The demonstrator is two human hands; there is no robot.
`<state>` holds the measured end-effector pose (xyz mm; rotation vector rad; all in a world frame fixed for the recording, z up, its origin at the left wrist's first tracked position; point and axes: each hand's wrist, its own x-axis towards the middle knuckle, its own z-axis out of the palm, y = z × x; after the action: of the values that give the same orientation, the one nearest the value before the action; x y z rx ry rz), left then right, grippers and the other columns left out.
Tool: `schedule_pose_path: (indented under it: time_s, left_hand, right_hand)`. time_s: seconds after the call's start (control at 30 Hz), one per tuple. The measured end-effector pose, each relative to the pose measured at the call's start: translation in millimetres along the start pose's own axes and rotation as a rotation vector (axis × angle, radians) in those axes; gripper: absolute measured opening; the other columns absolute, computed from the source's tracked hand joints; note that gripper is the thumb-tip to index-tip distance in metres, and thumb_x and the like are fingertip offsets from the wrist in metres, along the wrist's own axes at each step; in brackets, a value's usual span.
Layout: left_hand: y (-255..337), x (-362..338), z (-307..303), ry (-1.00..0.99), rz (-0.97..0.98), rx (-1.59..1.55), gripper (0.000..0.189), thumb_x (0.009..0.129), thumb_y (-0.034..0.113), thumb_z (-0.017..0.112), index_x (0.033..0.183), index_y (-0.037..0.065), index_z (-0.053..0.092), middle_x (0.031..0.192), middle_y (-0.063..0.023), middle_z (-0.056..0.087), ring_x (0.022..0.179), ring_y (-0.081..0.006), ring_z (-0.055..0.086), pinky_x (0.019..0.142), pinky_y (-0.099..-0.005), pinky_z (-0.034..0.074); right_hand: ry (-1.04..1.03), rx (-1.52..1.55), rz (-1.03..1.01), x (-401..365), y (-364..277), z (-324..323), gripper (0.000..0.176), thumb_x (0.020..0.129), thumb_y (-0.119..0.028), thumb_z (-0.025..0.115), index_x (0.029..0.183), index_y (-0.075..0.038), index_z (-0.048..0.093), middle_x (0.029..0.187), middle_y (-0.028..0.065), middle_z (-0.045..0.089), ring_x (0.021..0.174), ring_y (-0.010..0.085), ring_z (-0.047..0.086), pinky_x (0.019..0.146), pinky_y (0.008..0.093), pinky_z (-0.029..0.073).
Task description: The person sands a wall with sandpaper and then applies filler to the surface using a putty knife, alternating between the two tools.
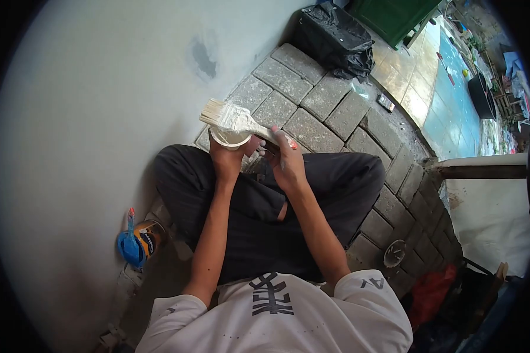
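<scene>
My left hand (pixel 222 160) is closed around a small white cup (pixel 241 141), whose inside looks coated with pale paint. A paintbrush (pixel 241 122) lies across the top of the cup, its pale bristles pointing left toward the wall. My right hand (pixel 287 162) grips the brush's handle, which has a red mark near the end. White smears show on the fingers. Both hands are above my crossed legs, close to the wall (pixel 112 117), which bears a grey patch (pixel 204 59).
At the left, beside the wall, sits a can (pixel 150 238) with blue on top and a blue-handled brush (pixel 131 220). A black plastic bag (pixel 338 44) rests ahead on the paving bricks (pixel 312 126). A small pack (pixel 386 103) and a round dish (pixel 394 253) lie to the right.
</scene>
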<state>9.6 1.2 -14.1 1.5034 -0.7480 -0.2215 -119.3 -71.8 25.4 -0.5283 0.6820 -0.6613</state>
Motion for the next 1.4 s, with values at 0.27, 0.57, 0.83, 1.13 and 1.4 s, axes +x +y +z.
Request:
schedule_pose_path:
  time_s: [0.27,0.57,0.83,1.13,1.4]
  left_hand:
    - [0.3,-0.7,1.8,0.029,0.094,-0.062,0.038,0.078,-0.003,0.075,0.114,-0.003,0.062,0.105,-0.0102,0.071,0.092,-0.0185,0.068,0.081,-0.0329,0.055]
    - [-20.1,-0.7,-2.8,0.028,0.017,0.004,0.049,0.074,0.002,0.08,0.118,-0.001,0.058,0.11,-0.0111,0.068,0.097,-0.0206,0.068,0.087,-0.0339,0.054]
    - [-23.3,-5.6,-5.5,0.036,-0.111,-0.148,0.054,0.072,0.006,0.081,0.119,-0.001,0.057,0.111,-0.0109,0.068,0.099,-0.02,0.068,0.087,-0.0339,0.054]
    - [-12.2,-4.8,-4.8,0.062,-0.085,-0.344,0.06,0.072,0.007,0.083,0.123,-0.001,0.054,0.111,-0.0091,0.068,0.098,-0.0174,0.067,0.088,-0.0327,0.054]
    - [-8.3,-2.9,-2.7,0.095,0.006,-0.136,0.057,0.075,0.008,0.081,0.124,-0.002,0.053,0.113,-0.0115,0.068,0.099,-0.0196,0.068,0.086,-0.0325,0.054]
  right_hand:
    - [0.037,-0.111,-0.04,-13.2,-5.0,28.0,0.034,0.1,-0.027,0.065,0.118,0.001,0.069,0.089,0.0042,0.069,0.076,0.0107,0.063,0.063,0.0284,0.056]
    - [-0.003,-0.114,0.015,-20.4,4.2,32.0,0.033,0.102,-0.029,0.062,0.121,-0.003,0.065,0.097,0.0022,0.068,0.084,0.0099,0.063,0.063,0.0278,0.052]
    - [0.01,-0.086,-0.011,-25.3,14.2,41.2,0.031,0.1,-0.027,0.065,0.12,-0.003,0.064,0.092,0.0019,0.066,0.081,0.0094,0.063,0.064,0.0269,0.053]
    - [0.0,-0.282,-0.13,-32.6,-3.4,35.2,0.026,0.09,-0.018,0.078,0.108,-0.006,0.065,0.098,0.0005,0.066,0.085,0.0067,0.062,0.071,0.0233,0.052]
    - [-0.18,-0.888,-0.428,-32.1,-40.3,45.0,0.054,0.085,-0.023,0.082,0.126,0.004,0.058,0.106,0.0117,0.07,0.098,0.0214,0.069,0.079,0.0315,0.056]
